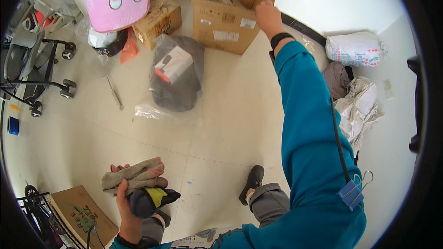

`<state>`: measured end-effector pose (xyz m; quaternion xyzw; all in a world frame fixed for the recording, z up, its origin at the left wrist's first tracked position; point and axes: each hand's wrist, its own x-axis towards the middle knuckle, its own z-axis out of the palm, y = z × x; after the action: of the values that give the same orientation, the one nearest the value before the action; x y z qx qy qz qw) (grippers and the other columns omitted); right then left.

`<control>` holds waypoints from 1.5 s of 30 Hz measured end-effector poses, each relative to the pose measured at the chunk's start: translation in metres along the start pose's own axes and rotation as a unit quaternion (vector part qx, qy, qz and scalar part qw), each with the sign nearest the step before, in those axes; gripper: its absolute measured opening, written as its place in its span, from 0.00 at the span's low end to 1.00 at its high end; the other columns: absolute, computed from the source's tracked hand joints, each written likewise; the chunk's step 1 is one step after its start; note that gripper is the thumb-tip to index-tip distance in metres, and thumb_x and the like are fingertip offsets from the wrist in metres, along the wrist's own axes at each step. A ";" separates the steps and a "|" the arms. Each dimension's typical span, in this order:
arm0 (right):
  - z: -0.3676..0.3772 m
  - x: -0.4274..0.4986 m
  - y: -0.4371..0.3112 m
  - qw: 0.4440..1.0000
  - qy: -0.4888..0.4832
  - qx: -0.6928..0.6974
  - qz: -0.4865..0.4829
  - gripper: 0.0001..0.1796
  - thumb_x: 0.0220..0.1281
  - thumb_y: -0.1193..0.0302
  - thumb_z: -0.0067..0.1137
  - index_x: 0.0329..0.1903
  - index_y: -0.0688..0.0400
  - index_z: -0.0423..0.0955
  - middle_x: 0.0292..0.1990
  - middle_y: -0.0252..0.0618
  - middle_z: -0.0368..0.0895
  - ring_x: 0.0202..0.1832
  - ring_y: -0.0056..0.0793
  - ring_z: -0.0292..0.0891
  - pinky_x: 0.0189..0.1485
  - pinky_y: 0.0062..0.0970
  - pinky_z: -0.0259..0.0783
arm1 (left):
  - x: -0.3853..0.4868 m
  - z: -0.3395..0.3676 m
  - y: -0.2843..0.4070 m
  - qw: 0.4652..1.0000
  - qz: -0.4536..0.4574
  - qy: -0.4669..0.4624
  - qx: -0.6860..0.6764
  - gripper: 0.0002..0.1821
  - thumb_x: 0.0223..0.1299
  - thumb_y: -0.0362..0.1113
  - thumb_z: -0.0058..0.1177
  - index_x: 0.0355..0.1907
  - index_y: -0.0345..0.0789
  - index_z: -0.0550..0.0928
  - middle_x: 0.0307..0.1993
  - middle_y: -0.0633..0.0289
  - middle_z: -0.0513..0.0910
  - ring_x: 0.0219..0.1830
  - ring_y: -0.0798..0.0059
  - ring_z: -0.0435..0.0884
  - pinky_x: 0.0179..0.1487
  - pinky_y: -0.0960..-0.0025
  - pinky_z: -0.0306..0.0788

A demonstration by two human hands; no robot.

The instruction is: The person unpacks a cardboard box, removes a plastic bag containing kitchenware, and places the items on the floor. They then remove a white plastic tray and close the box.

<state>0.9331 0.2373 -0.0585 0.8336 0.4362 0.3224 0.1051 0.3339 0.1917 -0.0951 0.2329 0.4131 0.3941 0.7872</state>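
Observation:
My left hand (128, 207) holds a grey-brown folded cloth (133, 176) with reddish edging, together with a dark cloth bundle (143, 200) that has a yellow-green patch. My thumb lies over the cloth. At the top of the view stands an upright cardboard box (221, 39) with its flaps raised and clear plastic inside. With the arm stretched far forward, my right hand (269, 17) has curled its fingers on the box's right rim. The fingertips are partly hidden.
A plastic-wrapped dark item (180, 90) carries a small white box (174, 64). Left are a stroller (38, 58), a pink rabbit-print case (117, 10) and a metal-handled tool (116, 95). White sacks (356, 50) line the right wall. A flat carton (81, 214) stands lower left.

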 end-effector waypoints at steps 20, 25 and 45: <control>-0.078 -0.070 -0.022 0.997 -0.021 0.023 -0.074 0.07 0.53 0.72 0.51 0.29 0.55 0.79 0.33 0.35 0.77 0.45 0.36 0.71 0.44 0.34 0.71 | -0.026 -0.046 0.034 0.995 0.011 -0.069 -0.076 0.28 0.60 0.37 0.46 0.63 0.39 0.60 0.60 0.59 0.64 0.63 0.60 0.64 0.66 0.57 0.58; -0.113 -0.115 -0.029 0.992 -0.084 0.048 -0.085 0.07 0.53 0.68 0.55 0.31 0.57 0.78 0.34 0.37 0.76 0.46 0.38 0.70 0.47 0.35 0.70 | -0.022 -0.058 0.033 0.988 -0.067 -0.109 -0.090 0.27 0.63 0.43 0.44 0.64 0.41 0.60 0.58 0.52 0.68 0.57 0.56 0.71 0.61 0.55 0.65; -0.332 -0.412 0.001 0.929 -0.174 0.279 -0.168 0.07 0.51 0.68 0.59 0.29 0.57 0.78 0.31 0.36 0.74 0.40 0.37 0.68 0.45 0.32 0.67 | -0.041 -0.057 0.042 0.965 -0.040 -0.212 -0.149 0.26 0.64 0.46 0.39 0.49 0.22 0.72 0.47 0.46 0.78 0.49 0.55 0.78 0.57 0.62 0.70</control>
<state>0.5556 -0.1259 0.0143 0.7870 0.6168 0.0146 -0.0051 0.2542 0.1854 -0.0782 0.1743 0.1825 0.3607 0.8979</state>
